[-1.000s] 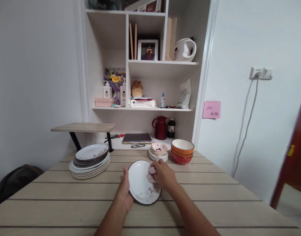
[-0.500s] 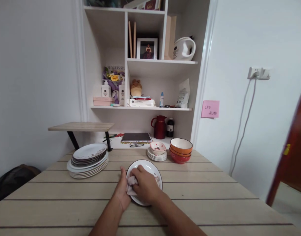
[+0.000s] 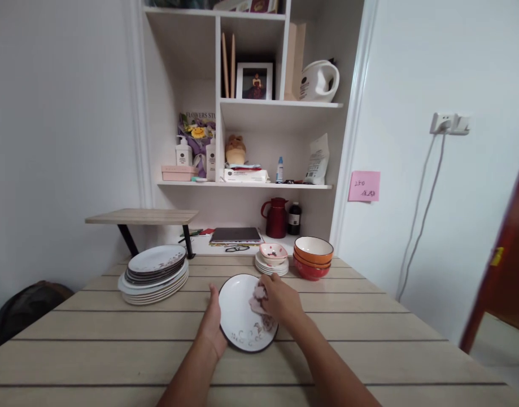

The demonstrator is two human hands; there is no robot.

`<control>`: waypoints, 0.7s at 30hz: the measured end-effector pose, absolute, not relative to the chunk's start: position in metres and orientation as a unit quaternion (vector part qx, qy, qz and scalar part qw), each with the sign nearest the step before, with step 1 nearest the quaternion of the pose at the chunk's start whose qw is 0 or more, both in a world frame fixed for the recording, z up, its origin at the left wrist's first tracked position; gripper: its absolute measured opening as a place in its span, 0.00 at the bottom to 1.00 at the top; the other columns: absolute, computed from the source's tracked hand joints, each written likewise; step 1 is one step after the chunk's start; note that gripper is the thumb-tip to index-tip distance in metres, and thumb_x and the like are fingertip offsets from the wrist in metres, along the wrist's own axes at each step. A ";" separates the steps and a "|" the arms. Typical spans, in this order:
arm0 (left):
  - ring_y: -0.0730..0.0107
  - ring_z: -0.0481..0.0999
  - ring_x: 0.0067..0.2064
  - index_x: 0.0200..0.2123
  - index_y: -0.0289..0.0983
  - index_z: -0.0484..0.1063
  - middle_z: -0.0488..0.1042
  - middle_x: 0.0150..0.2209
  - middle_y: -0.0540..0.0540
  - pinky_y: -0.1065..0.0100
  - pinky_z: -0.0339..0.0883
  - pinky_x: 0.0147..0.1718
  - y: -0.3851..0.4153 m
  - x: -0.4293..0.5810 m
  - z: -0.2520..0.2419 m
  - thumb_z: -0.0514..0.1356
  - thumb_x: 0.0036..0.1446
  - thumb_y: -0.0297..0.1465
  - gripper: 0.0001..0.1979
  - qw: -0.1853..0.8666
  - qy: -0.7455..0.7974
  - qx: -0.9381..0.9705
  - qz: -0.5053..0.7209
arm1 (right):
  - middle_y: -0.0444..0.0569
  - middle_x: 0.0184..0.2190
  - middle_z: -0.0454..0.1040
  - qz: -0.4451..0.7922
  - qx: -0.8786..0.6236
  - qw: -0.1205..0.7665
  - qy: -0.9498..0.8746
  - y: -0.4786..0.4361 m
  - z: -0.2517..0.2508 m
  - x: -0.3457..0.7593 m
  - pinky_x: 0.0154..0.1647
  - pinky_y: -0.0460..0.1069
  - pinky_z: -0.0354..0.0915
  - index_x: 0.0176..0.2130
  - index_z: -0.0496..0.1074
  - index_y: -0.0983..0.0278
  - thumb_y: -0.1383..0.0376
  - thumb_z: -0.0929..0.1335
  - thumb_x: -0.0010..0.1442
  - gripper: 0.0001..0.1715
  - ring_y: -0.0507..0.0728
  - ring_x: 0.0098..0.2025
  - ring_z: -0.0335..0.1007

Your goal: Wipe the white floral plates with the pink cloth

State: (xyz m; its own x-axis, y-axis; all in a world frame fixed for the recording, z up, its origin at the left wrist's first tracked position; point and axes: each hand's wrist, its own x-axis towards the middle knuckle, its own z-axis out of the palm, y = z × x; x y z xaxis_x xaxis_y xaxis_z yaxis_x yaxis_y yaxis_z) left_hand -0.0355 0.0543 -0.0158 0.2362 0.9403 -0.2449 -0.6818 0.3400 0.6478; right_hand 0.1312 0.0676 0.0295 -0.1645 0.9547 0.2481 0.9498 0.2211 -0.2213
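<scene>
White wall shelving (image 3: pixel 183 53) backs a pale wooden tabletop with dark seams (image 3: pixel 115 362). Legible: "FLOWERS STU", cut off by an upright, above a purple-wrapped bouquet with yellow blooms (image 3: pixel 199 133); "250", handwritten on a square pink paper note (image 3: pixel 364 186), next line uncertain. Print on the white pump bottle (image 3: pixel 183 154) too small to read.

Round white plate with dark rim and brown floral pattern (image 3: pixel 238 314): front middle of the tabletop, between the hands. Left hand (image 3: pixel 212 330) against its left rim, fingers mostly hidden; cannot tell how firmly it grips. Right hand (image 3: pixel 282 299) clamped on a crumpled pale-pink cloth (image 3: pixel 257 299) at the plate's right side.

Half a second earlier, cloth at the left edge, hands together; now well apart.
</scene>
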 end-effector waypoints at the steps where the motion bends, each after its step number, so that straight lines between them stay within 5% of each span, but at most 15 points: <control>1: 0.45 0.74 0.52 0.58 0.33 0.65 0.75 0.51 0.33 0.48 0.63 0.53 0.054 -0.036 -0.016 0.49 0.49 0.61 0.44 0.757 0.308 0.203 0.540 | 0.51 0.46 0.69 0.009 -0.626 0.145 -0.766 0.065 0.030 0.134 0.31 0.48 0.55 0.47 0.67 0.57 0.68 0.66 0.51 0.22 0.59 0.41 0.70; 10: 0.46 0.76 0.50 0.57 0.33 0.67 0.77 0.49 0.33 0.49 0.64 0.53 0.055 -0.037 -0.014 0.48 0.50 0.60 0.43 0.748 0.314 0.185 0.554 | 0.49 0.42 0.73 0.052 -0.454 0.050 -0.888 0.043 0.030 0.126 0.30 0.47 0.54 0.42 0.71 0.57 0.65 0.69 0.44 0.21 0.60 0.39 0.70; 21: 0.50 0.79 0.45 0.52 0.35 0.70 0.80 0.43 0.35 0.54 0.71 0.45 0.043 -0.028 -0.005 0.54 0.50 0.56 0.36 0.744 0.327 0.249 0.527 | 0.46 0.44 0.68 0.034 -0.450 0.277 -0.849 0.064 0.024 0.086 0.41 0.47 0.55 0.44 0.70 0.56 0.71 0.66 0.52 0.19 0.56 0.45 0.66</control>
State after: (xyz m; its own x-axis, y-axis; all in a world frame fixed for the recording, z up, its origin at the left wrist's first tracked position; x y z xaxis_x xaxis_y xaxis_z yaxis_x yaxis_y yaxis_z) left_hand -0.0284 0.0432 -0.0050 0.2304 0.9468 -0.2248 -0.6209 0.3210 0.7152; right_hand 0.0862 0.0639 0.0238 -0.4428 0.7817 0.4391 0.7444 0.5935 -0.3059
